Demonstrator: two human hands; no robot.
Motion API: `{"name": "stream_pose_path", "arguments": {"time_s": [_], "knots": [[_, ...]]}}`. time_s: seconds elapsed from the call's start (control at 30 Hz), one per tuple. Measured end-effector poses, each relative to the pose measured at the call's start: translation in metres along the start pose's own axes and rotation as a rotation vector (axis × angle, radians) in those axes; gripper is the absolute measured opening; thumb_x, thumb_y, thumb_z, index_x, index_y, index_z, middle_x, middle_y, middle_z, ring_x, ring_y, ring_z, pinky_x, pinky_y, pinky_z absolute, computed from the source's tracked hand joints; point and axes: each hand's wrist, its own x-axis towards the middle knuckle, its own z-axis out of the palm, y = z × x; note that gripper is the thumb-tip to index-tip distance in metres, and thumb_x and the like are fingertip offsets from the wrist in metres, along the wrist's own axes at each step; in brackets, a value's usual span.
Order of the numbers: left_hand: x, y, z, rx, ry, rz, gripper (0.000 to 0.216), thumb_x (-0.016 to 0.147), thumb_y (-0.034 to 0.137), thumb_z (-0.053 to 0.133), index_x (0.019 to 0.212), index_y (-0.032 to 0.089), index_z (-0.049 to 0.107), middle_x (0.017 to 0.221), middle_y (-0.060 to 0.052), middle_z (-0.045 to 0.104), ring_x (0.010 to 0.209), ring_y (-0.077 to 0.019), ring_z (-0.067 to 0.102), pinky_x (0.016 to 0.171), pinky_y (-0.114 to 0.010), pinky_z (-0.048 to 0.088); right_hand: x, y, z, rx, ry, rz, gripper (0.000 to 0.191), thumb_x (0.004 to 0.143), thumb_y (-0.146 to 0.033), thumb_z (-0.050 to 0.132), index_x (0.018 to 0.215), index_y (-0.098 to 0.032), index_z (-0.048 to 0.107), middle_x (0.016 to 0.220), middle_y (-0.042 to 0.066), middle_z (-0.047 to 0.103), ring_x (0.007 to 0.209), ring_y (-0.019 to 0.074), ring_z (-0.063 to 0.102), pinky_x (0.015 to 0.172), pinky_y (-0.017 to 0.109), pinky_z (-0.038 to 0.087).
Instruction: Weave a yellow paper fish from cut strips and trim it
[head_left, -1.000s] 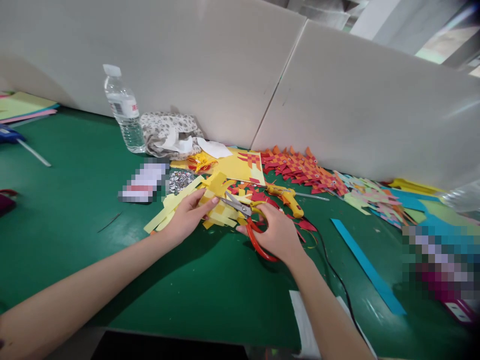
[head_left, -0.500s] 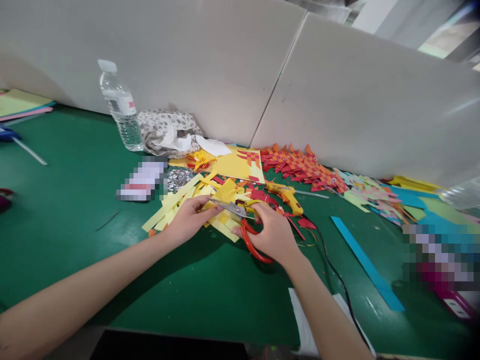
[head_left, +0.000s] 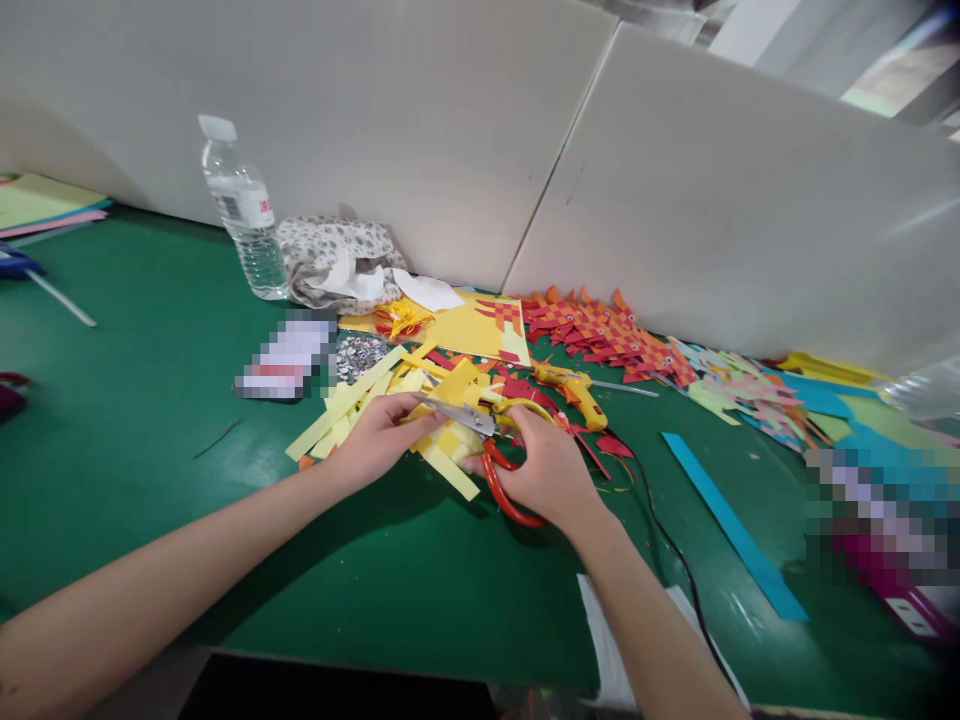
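My right hand (head_left: pixel 551 470) is closed round the red handles of a pair of scissors (head_left: pixel 480 440), whose metal blades point left into a woven yellow paper piece (head_left: pixel 450 445). My left hand (head_left: pixel 379 440) pinches that yellow woven piece from the left and holds it against the green table (head_left: pixel 150 420). Loose yellow paper strips (head_left: pixel 341 405) fan out under and beside the left hand. Red paper scraps (head_left: pixel 525 392) lie just behind the scissors.
A water bottle (head_left: pixel 244 215) and a patterned cloth (head_left: pixel 337 262) stand by the grey partition. A yellow glue gun (head_left: pixel 574 388) with a black cord (head_left: pixel 675 560), finished orange-red woven fish (head_left: pixel 600 335), pastel ones (head_left: pixel 742 395), a blue strip (head_left: pixel 731 525) and white paper (head_left: pixel 607 640) lie to the right.
The scissors and my right hand have shifted slightly left and closer to the yellow piece, and the blades have closed in on it. My left hand keeps its grip.
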Motion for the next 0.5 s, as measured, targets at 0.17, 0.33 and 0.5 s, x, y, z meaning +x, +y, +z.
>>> {"name": "stream_pose_path", "arguments": {"time_s": [0.17, 0.33, 0.5], "knots": [[-0.0007, -0.0005, -0.0001, -0.010, 0.018, -0.033, 0.025, 0.071, 0.040, 0.064, 0.067, 0.016, 0.065, 0.063, 0.003, 0.058, 0.053, -0.0079, 0.042, 0.048, -0.019, 0.033, 0.0008, 0.0001, -0.0002, 0.016, -0.033, 0.007, 0.039, 0.067, -0.053, 0.061, 0.075, -0.023, 0.036, 0.068, 0.001, 0.055, 0.062, 0.0197, 0.054, 0.053, 0.028, 0.036], [-0.0010, -0.0014, 0.0004, -0.025, 0.022, -0.056, 0.024, 0.069, 0.041, 0.065, 0.070, 0.017, 0.068, 0.061, 0.003, 0.056, 0.054, -0.0088, 0.042, 0.048, -0.020, 0.032, 0.0009, -0.0003, -0.0013, 0.037, -0.069, 0.037, 0.042, 0.066, -0.052, 0.062, 0.073, -0.023, 0.032, 0.066, 0.000, 0.055, 0.060, 0.0195, 0.054, 0.053, 0.028, 0.037], [-0.0012, -0.0034, -0.0001, -0.030, 0.015, -0.057, 0.025, 0.070, 0.042, 0.065, 0.069, 0.017, 0.067, 0.062, 0.002, 0.056, 0.055, -0.0095, 0.042, 0.050, -0.021, 0.032, 0.0011, -0.0007, -0.0021, 0.096, -0.093, 0.055, 0.041, 0.065, -0.049, 0.062, 0.073, -0.023, 0.031, 0.068, 0.001, 0.056, 0.063, 0.0201, 0.057, 0.055, 0.028, 0.039]]}}
